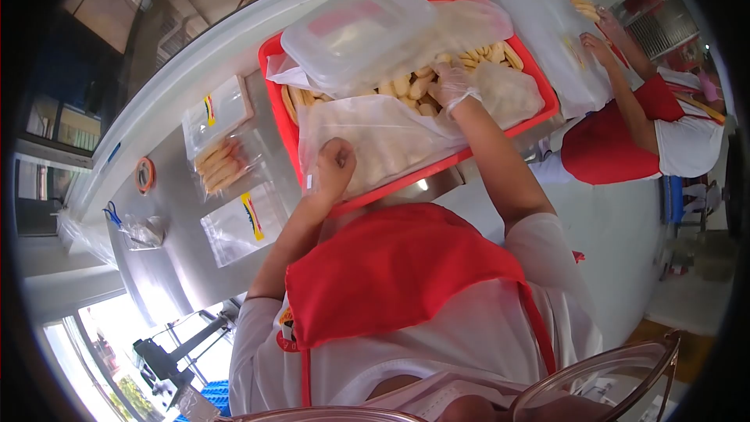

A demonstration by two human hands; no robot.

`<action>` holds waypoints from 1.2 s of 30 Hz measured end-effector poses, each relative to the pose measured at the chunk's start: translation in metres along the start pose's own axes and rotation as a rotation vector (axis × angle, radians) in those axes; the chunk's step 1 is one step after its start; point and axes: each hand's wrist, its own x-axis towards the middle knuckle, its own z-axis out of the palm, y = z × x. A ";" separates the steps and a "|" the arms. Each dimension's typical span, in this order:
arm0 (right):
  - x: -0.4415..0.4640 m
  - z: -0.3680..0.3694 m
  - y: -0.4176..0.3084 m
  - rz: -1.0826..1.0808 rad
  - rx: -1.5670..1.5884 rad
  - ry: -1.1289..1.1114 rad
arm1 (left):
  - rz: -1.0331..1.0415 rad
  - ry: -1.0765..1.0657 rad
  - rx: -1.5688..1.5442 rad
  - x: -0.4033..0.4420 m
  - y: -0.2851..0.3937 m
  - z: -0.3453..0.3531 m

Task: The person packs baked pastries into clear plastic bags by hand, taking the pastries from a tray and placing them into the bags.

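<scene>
A red plastic crate (291, 141) in front of me holds many pale, finger-shaped biscuits (406, 87), partly covered by whitish liner sheets (375, 137). My right hand (451, 84), in a clear glove, reaches among the biscuits, fingers bent around some of them; the fingertips are partly hidden. My left hand (336, 166), bare, is curled at the crate's near left side, against the liner. What its fingers hold, if anything, cannot be made out. A translucent plastic lid or tub (359, 27) rests over the crate's far left part.
Left on the metal table (168, 266) lie a filled biscuit bag (223, 164), labelled clear bags (244, 223), orange tape (144, 175) and blue-handled scissors (113, 213). To the right, a co-worker (625, 133) handles biscuits above a plastic-covered surface (539, 39).
</scene>
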 end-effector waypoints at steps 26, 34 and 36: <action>-0.005 -0.011 0.065 0.180 0.241 -0.103 | -0.024 0.141 -0.043 -0.003 0.009 -0.006; -0.007 -0.021 0.056 0.237 0.166 -0.126 | -0.115 0.090 -0.245 -0.002 -0.001 -0.004; -0.007 -0.013 0.063 0.201 0.196 0.027 | -0.245 0.041 -0.342 -0.001 0.005 -0.007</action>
